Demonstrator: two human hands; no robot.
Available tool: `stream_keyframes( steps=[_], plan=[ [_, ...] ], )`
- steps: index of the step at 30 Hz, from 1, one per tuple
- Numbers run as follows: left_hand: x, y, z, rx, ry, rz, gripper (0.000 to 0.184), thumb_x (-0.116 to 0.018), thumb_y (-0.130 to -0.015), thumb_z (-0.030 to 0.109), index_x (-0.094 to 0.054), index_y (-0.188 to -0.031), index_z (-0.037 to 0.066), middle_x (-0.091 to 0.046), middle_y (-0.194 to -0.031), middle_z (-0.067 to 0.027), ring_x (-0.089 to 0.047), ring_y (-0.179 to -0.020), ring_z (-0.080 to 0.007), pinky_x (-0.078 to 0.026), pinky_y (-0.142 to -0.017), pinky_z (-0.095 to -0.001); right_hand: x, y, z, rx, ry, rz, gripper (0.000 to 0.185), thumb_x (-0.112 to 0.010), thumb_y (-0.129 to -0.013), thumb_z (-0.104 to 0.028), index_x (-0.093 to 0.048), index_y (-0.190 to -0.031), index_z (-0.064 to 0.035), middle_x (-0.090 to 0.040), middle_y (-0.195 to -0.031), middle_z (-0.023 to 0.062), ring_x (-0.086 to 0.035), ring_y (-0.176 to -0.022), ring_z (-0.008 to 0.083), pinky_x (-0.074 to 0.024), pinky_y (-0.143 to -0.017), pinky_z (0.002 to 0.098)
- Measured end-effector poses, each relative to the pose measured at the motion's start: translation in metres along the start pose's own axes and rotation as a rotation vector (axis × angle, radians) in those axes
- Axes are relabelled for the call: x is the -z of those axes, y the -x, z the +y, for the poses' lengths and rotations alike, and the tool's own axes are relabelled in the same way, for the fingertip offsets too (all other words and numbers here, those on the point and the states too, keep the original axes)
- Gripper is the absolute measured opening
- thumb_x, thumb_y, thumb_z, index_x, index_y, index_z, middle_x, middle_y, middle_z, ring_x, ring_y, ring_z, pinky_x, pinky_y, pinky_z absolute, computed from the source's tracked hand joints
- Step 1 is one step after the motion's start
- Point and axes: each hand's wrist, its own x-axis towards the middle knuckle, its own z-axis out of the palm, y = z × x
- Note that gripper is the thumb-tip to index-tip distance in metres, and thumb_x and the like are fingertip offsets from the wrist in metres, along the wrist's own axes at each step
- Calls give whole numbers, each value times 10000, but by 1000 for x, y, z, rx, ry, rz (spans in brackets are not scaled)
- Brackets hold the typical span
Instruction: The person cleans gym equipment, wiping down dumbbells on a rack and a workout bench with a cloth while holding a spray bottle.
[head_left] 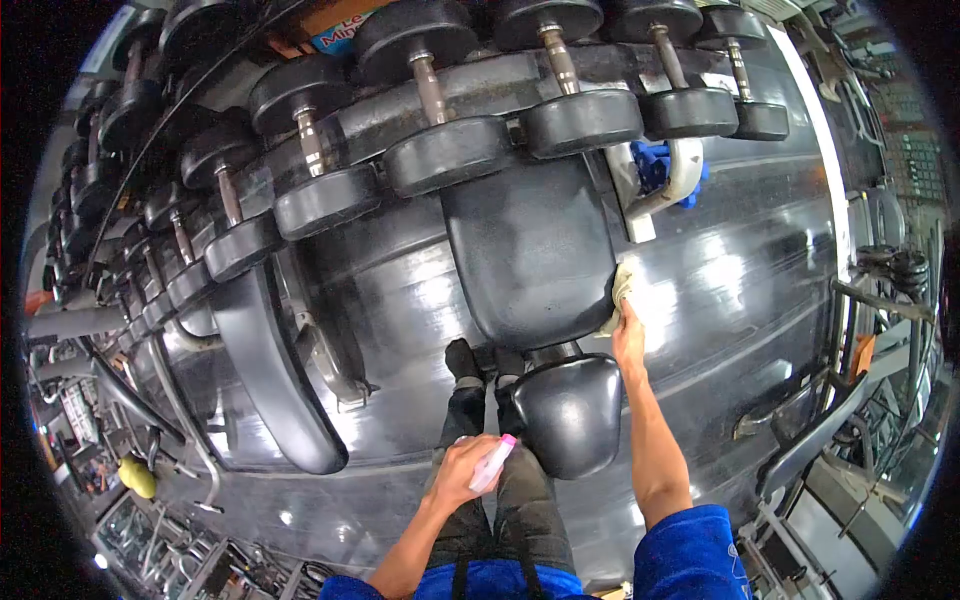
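Note:
In the head view, my left hand (pixel 460 472) is closed around a small pale bottle with a pink top (pixel 491 465), held low in front of my legs. My right hand (pixel 629 338) reaches forward and grips a light-coloured cloth (pixel 624 283) against the right edge of a black padded bench back (pixel 535 250). Part of the cloth is hidden by the fingers and the pad edge. Nearer to me is the bench's smaller black seat pad (pixel 570 418), with neither hand on it.
A rack of black dumbbells (pixel 450 155) curves along the far side, close to the bench back. Another long black bench (pixel 275 370) stands to the left. Blue dumbbells (pixel 655 168) lie beneath the rack at a pale metal leg. More gym machines line the right edge.

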Motion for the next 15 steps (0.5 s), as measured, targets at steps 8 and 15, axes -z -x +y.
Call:
stream_keyframes(
  steps=[8, 15],
  plan=[
    [13, 10, -1, 1, -11, 21, 234, -684, -757, -49, -641, -984, -16, -676, -906, -171, -672, -776, -339, -539, -703, -362, -32, 79, -43, -238, -75, -106, 448, -485, -918, -82, -491, -1355, 19, -605, -1165, 338, -591, -1098, 481, -473, -908, 489],
    [25, 5, 7, 18, 41, 94, 206, -677, -761, -46, -649, -962, -12, -676, -888, -153, -677, -777, -322, -537, -699, -351, -12, 56, -33, -701, -705, -12, 480, -460, -1009, -277, -489, -1400, 0, -524, -1402, 214, -498, -1296, 302, -385, -1069, 349]
  ],
)
